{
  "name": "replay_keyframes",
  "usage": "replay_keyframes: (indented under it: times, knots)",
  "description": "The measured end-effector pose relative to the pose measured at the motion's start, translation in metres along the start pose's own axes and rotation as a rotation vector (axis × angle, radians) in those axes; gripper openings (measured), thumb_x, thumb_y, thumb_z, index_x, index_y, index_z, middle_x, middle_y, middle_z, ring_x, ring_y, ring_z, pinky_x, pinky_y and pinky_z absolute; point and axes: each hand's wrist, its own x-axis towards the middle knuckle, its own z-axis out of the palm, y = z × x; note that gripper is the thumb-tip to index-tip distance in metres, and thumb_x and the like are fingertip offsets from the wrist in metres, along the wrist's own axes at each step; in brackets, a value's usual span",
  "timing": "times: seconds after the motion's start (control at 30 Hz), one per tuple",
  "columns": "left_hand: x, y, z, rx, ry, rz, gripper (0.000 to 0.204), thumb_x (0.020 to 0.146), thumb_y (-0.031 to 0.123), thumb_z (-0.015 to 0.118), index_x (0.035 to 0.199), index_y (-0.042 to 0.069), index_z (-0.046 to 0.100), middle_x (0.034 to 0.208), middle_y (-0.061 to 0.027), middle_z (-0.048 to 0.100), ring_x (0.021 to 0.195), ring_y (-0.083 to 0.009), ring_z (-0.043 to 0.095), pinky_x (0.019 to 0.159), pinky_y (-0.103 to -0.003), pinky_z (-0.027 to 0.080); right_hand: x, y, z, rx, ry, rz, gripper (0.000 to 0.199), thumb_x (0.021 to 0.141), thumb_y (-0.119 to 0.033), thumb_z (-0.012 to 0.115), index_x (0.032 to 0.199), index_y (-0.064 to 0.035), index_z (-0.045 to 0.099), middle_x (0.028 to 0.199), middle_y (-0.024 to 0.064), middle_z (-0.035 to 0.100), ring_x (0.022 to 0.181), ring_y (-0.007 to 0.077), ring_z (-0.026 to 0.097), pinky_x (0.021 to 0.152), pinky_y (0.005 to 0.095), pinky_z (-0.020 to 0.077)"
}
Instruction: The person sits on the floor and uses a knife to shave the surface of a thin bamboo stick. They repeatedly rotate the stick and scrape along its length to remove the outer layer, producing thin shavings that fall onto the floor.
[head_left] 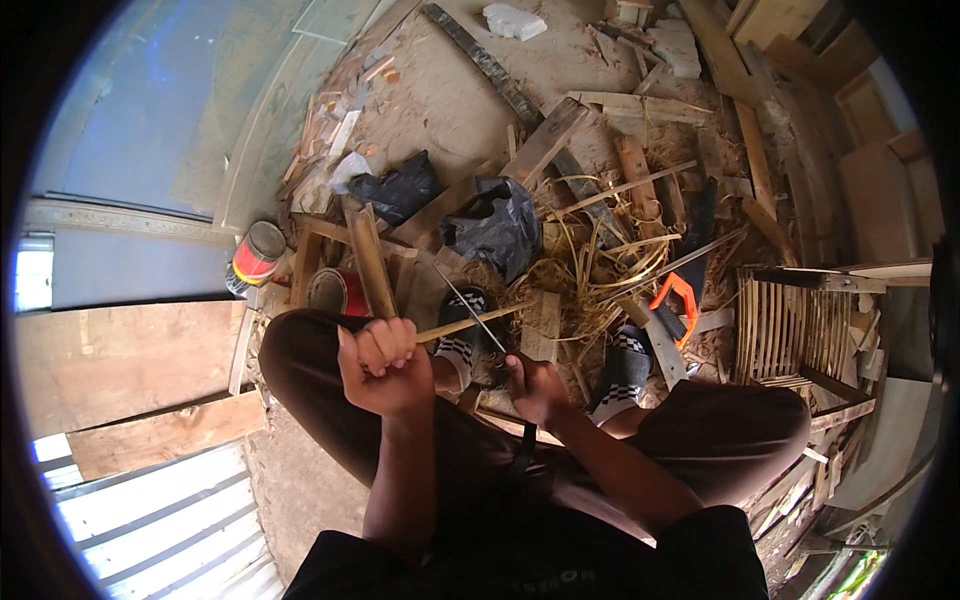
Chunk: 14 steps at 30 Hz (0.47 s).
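My left hand (385,368) is closed in a fist around one end of a thin bamboo strip (447,330), which points out to the right over my feet. My right hand (538,390) grips a knife (462,298) with a long, narrow metal blade. The blade slants up and to the left and crosses the strip a short way beyond my left fist; whether they touch I cannot tell. Most of the knife's handle is hidden by my fingers, and a dark end shows below the hand. Both hands are above my lap, between my spread knees.
Curly bamboo shavings (585,265) lie past my feet. A handsaw with an orange handle (677,312) is to the right, near a slatted wooden frame (790,330). Black plastic bags (495,225), a wooden post (370,265), paint cans (260,252) and scrap boards (548,140) surround me.
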Motion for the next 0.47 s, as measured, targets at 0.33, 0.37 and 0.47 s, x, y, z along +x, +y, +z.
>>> replay_keyframes:
  times: [0.33,0.37,0.47]
  knots:
    - [-0.006,-0.009,0.017,0.068,-0.112,-0.019,0.052,0.106,0.025,0.030,0.056,0.014,0.029,0.053,0.0007,0.029,0.052,-0.0120,0.025,0.054,-0.030,0.024,-0.006,-0.009,-0.007,0.014,0.033,-0.009,0.038,0.106,-0.035,0.043,0.112,-0.0036,0.063,0.080,0.0294,0.066,0.084,0.0526,0.063,0.072,0.0569,0.0518]
    - [-0.006,-0.010,0.016,0.066,-0.097,-0.011,0.052,0.106,0.026,0.030,0.056,0.014,0.028,0.054,0.0006,0.030,0.052,-0.0122,0.025,0.054,-0.031,0.024,-0.006,-0.008,-0.006,0.004,0.045,0.002,0.039,0.106,-0.036,0.042,0.114,-0.0037,0.062,0.081,0.0294,0.066,0.085,0.0523,0.063,0.074,0.0566,0.0519]
    - [-0.003,-0.009,0.012,0.044,-0.066,-0.001,0.052,0.106,0.029,0.032,0.056,0.013,0.029,0.054,-0.0007,0.030,0.053,-0.0133,0.027,0.054,-0.032,0.024,-0.008,-0.014,-0.003,0.028,0.131,-0.004,0.046,0.106,-0.043,0.041,0.119,-0.0036,0.060,0.081,0.0296,0.066,0.085,0.0523,0.064,0.079,0.0582,0.0509]
